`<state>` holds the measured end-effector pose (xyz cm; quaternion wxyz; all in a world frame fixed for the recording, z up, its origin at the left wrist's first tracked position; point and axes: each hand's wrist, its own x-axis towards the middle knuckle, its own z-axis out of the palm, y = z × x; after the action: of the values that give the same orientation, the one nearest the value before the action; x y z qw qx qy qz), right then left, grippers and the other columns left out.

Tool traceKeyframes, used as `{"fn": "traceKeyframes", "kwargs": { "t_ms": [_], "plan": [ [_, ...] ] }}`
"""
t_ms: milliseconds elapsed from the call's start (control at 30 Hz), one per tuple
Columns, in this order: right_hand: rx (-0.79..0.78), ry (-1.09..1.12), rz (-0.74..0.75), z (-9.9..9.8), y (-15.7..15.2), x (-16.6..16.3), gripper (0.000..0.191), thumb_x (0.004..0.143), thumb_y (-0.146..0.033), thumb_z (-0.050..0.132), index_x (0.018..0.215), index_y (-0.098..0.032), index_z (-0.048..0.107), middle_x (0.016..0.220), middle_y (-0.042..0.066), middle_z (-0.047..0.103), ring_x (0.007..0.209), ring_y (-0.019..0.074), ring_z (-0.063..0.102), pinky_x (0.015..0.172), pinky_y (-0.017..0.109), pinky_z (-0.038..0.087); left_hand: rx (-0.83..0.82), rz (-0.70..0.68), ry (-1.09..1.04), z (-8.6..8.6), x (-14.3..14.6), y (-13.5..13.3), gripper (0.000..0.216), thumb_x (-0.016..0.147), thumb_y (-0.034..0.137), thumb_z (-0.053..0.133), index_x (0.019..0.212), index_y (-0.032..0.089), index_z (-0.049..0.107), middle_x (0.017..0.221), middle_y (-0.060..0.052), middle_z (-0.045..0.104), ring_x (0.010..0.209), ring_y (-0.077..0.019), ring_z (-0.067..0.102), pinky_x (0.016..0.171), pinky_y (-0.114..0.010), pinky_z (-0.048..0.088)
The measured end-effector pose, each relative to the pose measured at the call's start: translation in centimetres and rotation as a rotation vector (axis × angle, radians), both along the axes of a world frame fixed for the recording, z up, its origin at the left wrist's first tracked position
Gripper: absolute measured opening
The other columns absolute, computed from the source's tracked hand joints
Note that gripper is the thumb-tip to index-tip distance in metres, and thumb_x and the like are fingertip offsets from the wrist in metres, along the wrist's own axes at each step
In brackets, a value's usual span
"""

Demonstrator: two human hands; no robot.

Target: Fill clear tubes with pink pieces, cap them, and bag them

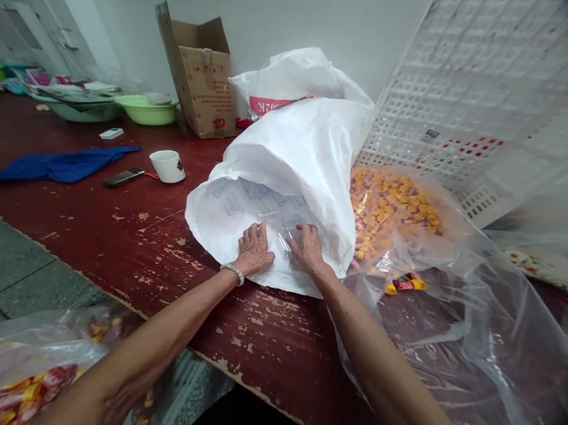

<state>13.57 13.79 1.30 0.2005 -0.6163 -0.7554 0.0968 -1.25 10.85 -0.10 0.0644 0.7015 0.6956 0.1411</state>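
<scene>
A large white woven sack [303,134] lies on its side, its mouth facing me. Inside the mouth are several thin clear pieces [284,243], some straight like tubes, others with ring shapes; their exact kind is unclear. My left hand [255,249], with a beaded bracelet at the wrist, rests on the sack's inner lower side with its fingers loosely apart. Beside it, my right hand [308,246] reaches in from the right. Its thumb and fingers are apart, close to the clear pieces, and it does not visibly grip any.
Yellow-capped, candy-like pieces [394,206] fill clear plastic on the right, below a tilted white basket [430,88]. On the worn red table [170,245] are a white cup [167,166], a phone [124,177], blue cloth [60,165], a cardboard box [206,82] and basins [147,110].
</scene>
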Motion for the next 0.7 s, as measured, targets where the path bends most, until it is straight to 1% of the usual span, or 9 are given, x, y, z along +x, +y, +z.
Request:
{"fn": "traceKeyframes", "kwargs": {
  "t_ms": [33, 100, 167, 200, 267, 367, 467, 600, 700],
  "plan": [
    [-0.003, 0.010, -0.039, 0.0, 0.0, -0.3, 0.046, 0.088, -0.032, 0.045, 0.125, -0.005, 0.045, 0.123, 0.020, 0.051, 0.113, 0.0252, 0.050, 0.093, 0.035, 0.039, -0.025, 0.069, 0.006, 0.3, -0.1, -0.2, 0.080, 0.070, 0.033, 0.053, 0.139, 0.005, 0.021, 0.133, -0.023, 0.037, 0.119, -0.0384, 0.038, 0.095, -0.049, 0.035],
    [-0.016, 0.010, -0.114, 0.0, -0.2, -1.0, 0.056, 0.085, -0.045, 0.048, 0.124, -0.005, 0.044, 0.124, 0.023, 0.048, 0.114, 0.0315, 0.048, 0.092, 0.042, 0.039, -0.059, 0.161, 0.008, 0.7, -0.4, -0.6, 0.078, 0.069, 0.043, 0.055, 0.133, 0.006, 0.029, 0.123, -0.021, 0.043, 0.113, -0.0379, 0.042, 0.093, -0.049, 0.035],
    [-0.046, 0.003, -0.161, -0.1, -0.6, -1.9, 0.063, 0.075, -0.051, 0.059, 0.119, -0.008, 0.048, 0.122, 0.022, 0.048, 0.113, 0.0361, 0.046, 0.091, 0.048, 0.038, -0.085, 0.164, -0.024, 1.1, -0.8, -0.7, 0.068, 0.071, 0.047, 0.054, 0.124, 0.007, 0.040, 0.119, -0.021, 0.046, 0.113, -0.0383, 0.041, 0.095, -0.050, 0.031],
    [-0.066, 0.013, -0.172, -0.1, -0.8, -2.3, 0.064, 0.070, -0.049, 0.065, 0.116, -0.008, 0.050, 0.121, 0.022, 0.048, 0.114, 0.0375, 0.045, 0.092, 0.050, 0.037, -0.099, 0.145, -0.048, 1.3, -1.1, -0.7, 0.061, 0.072, 0.046, 0.054, 0.118, 0.007, 0.045, 0.118, -0.021, 0.047, 0.114, -0.0384, 0.040, 0.096, -0.050, 0.030],
    [-0.106, 0.057, -0.174, -0.2, -1.1, -3.1, 0.056, 0.066, -0.036, 0.070, 0.112, -0.009, 0.053, 0.119, 0.022, 0.049, 0.115, 0.0387, 0.043, 0.093, 0.053, 0.034, -0.130, 0.096, -0.104, 1.5, -1.7, -0.4, 0.045, 0.072, 0.036, 0.055, 0.108, 0.009, 0.051, 0.116, -0.020, 0.051, 0.114, -0.0371, 0.043, 0.096, -0.048, 0.031],
    [-0.135, 0.148, -0.157, -0.1, -1.4, -3.8, 0.043, 0.064, -0.013, 0.064, 0.106, -0.008, 0.056, 0.115, 0.023, 0.051, 0.115, 0.0387, 0.043, 0.093, 0.055, 0.033, -0.169, 0.049, -0.207, 1.8, -2.3, 0.4, 0.035, 0.062, 0.017, 0.060, 0.096, 0.011, 0.057, 0.103, -0.017, 0.059, 0.104, -0.0332, 0.052, 0.087, -0.040, 0.038],
    [-0.135, 0.279, -0.100, -0.3, -1.5, -3.8, 0.049, 0.061, -0.004, 0.057, 0.109, -0.013, 0.055, 0.112, 0.018, 0.056, 0.112, 0.0335, 0.048, 0.095, 0.051, 0.034, -0.171, 0.029, -0.363, 1.8, -2.3, 0.7, 0.042, 0.051, 0.008, 0.063, 0.093, 0.013, 0.059, 0.086, -0.011, 0.064, 0.089, -0.0287, 0.059, 0.075, -0.034, 0.043],
    [-0.134, 0.570, 0.028, -1.3, -1.7, -3.2, 0.059, 0.060, -0.007, 0.053, 0.118, -0.019, 0.047, 0.104, 0.005, 0.062, 0.095, 0.0195, 0.059, 0.087, 0.034, 0.045, -0.114, -0.009, -0.635, 1.3, -1.3, -0.6, 0.057, 0.057, 0.011, 0.065, 0.112, 0.015, 0.051, 0.084, -0.003, 0.064, 0.073, -0.0169, 0.061, 0.063, -0.026, 0.045],
    [-0.131, 0.783, 0.052, -2.1, -2.0, -2.7, 0.060, 0.059, -0.010, 0.049, 0.118, -0.018, 0.044, 0.105, 0.004, 0.061, 0.090, 0.0158, 0.061, 0.079, 0.028, 0.050, -0.083, -0.087, -1.036, 0.7, -0.2, -1.9, 0.056, 0.058, 0.012, 0.069, 0.111, 0.015, 0.051, 0.081, 0.000, 0.062, 0.066, -0.0104, 0.058, 0.062, -0.022, 0.047]
  ]
}}
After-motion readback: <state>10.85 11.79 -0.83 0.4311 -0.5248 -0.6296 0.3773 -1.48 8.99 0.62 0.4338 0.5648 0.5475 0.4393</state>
